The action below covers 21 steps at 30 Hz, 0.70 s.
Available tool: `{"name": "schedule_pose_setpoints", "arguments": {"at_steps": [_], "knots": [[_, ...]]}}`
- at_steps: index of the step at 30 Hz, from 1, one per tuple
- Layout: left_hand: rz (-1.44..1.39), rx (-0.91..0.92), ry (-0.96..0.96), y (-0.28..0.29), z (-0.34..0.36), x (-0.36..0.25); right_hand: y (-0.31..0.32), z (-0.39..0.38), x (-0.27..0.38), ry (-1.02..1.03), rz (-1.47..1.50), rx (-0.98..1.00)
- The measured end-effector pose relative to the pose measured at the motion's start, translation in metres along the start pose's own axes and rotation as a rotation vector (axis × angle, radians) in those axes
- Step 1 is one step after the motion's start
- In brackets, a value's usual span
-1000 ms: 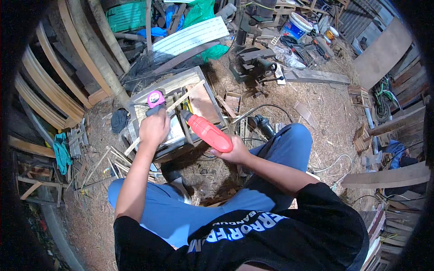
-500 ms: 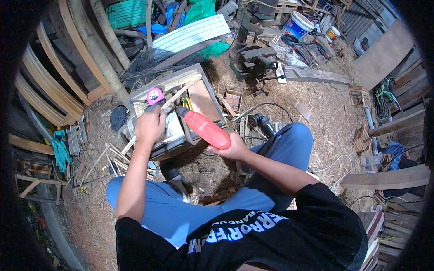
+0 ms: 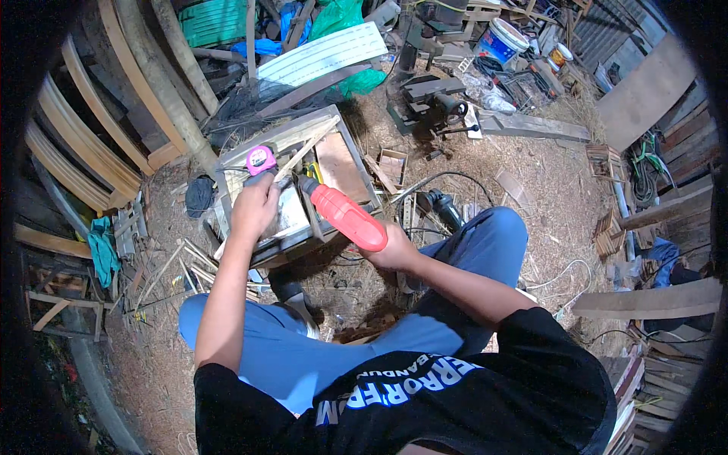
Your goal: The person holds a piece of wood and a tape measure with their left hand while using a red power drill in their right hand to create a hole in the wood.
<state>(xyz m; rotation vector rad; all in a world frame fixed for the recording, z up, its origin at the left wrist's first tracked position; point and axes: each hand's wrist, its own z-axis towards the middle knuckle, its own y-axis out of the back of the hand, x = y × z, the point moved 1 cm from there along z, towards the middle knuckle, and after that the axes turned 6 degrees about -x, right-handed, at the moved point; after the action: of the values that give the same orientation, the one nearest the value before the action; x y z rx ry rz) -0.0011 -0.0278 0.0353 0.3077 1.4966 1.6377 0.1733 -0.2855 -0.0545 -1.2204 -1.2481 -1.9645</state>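
Note:
My right hand point(image 3: 393, 249) is wrapped round the back of a red power drill point(image 3: 347, 217). The drill's dark front end points up and left over a low wooden work box point(image 3: 356, 163). On the box's left side, my left hand point(image 3: 255, 208) has its fingers closed around something dark that I cannot make out. A pink tape measure point(image 3: 260, 159) lies just beyond those fingers. A thin wooden strip point(image 3: 312, 144) crosses the box top at a slant. Beside the drill's tip sits a small yellow tool point(image 3: 315, 173), partly hidden.
A black angle grinder point(image 3: 444, 211) lies near my right knee, with a cable curving around it. Beyond it stands a metal vise point(image 3: 432, 102). Wood scraps point(image 3: 201, 265) lie left of the box. A dark bundle point(image 3: 199, 199) sits at its left edge.
Both hands hold almost the same places. My left hand has shifted very slightly, and the drill stays aimed at the box.

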Motion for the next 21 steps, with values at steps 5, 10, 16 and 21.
{"name": "schedule_pose_setpoints", "arguments": {"at_steps": [5, 10, 16, 21], "knots": [[-0.126, -0.01, 0.007, -0.009, -0.002, 0.009, 0.002, 0.002, 0.009, 0.053, -0.076, 0.013], [-0.106, -0.022, 0.037, -0.012, -0.001, 0.016, 0.006, 0.003, 0.015, 0.025, -0.139, -0.01], [0.085, 0.024, 0.035, -0.01, 0.0, 0.004, 0.008, 0.001, 0.01, 0.034, -0.117, -0.014], [0.098, 0.018, 0.014, -0.01, -0.002, -0.006, 0.008, -0.006, 0.007, -0.021, 0.048, -0.05]]}}
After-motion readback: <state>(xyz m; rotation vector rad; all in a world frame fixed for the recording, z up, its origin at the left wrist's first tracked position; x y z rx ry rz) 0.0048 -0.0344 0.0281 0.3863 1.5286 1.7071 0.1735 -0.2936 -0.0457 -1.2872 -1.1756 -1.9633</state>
